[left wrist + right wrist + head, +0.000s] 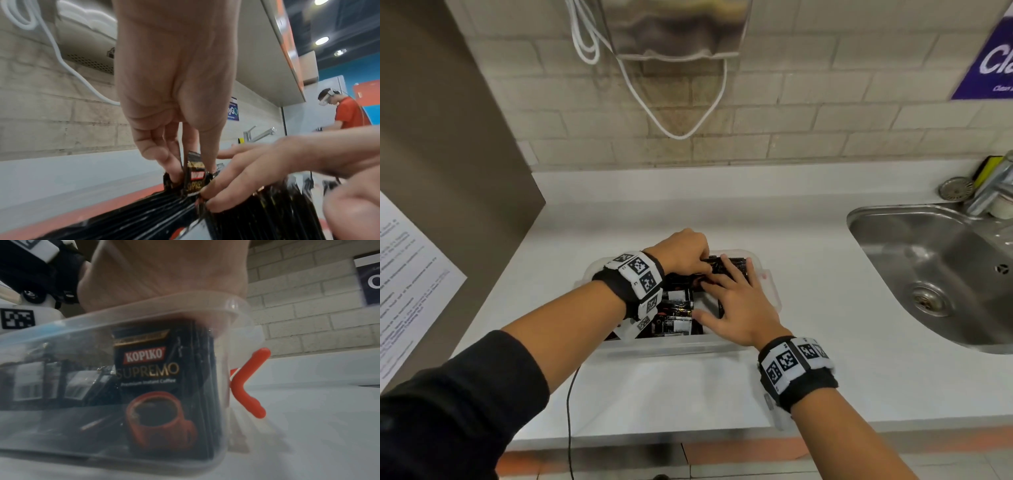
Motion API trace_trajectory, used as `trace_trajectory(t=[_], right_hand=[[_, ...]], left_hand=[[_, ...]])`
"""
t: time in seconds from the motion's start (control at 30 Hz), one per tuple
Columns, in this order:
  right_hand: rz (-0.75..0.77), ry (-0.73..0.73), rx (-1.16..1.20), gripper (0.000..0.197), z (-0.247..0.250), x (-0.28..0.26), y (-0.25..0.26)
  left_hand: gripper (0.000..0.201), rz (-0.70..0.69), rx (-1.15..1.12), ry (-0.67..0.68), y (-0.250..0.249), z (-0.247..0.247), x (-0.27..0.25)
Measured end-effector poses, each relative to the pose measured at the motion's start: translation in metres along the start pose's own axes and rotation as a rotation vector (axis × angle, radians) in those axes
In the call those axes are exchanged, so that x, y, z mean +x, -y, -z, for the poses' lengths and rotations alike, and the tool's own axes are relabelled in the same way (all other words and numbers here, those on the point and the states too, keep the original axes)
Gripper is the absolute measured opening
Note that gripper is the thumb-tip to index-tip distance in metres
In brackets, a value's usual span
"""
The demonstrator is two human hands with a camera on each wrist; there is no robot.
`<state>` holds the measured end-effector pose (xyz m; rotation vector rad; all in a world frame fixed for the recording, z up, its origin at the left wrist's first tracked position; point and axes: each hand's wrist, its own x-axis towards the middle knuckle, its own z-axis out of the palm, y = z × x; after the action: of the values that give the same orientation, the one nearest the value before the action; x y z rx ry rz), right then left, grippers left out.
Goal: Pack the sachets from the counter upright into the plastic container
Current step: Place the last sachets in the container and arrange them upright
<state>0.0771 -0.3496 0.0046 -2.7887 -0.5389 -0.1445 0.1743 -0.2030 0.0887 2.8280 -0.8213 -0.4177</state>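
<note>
Two hands are working inside the clear plastic container (674, 346) sitting on the white desk (825, 308). At left, the left hand (683, 255) is pinching the top edge of one black sachet (195, 177), its grip closing thumb against fingers as it is slotting the packet upright into the row of sachets (267, 211) already standing there. To its right, the right hand (736, 306) is lying with fingers straight, pressing the packed row aside. The sachets are looking light, thin and glossy, likely slippery and quick to buckle, so taking hold at the crimped top seam seems best
</note>
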Motion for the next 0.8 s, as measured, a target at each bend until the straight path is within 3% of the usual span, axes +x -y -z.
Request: trace_trajectory(t=[0.1,0.27,0.6,0.8], right_hand=[[-0.015,-0.029,0.019,0.083,0.0,0.0,0.001],[0.008,-0.087,0.032,0.064,0.0,-0.001,0.001],[0.012,0.036,-0.035,0.086,0.001,0.001,0.002],[0.009,0.034,-0.022,0.082,0.001,0.001,0.0]], left_hand=[[0.012,-0.012,-0.009,-0.049,0.002,0.006,-0.001],[0.017,0.007,0.01,-0.046,0.0,0.004,-0.003],[0.014,-0.021,0.104,-0.079,-0.004,-0.004,-0.003],[0.009,-0.02,-0.033,-0.111,0.006,0.02,-0.011]])
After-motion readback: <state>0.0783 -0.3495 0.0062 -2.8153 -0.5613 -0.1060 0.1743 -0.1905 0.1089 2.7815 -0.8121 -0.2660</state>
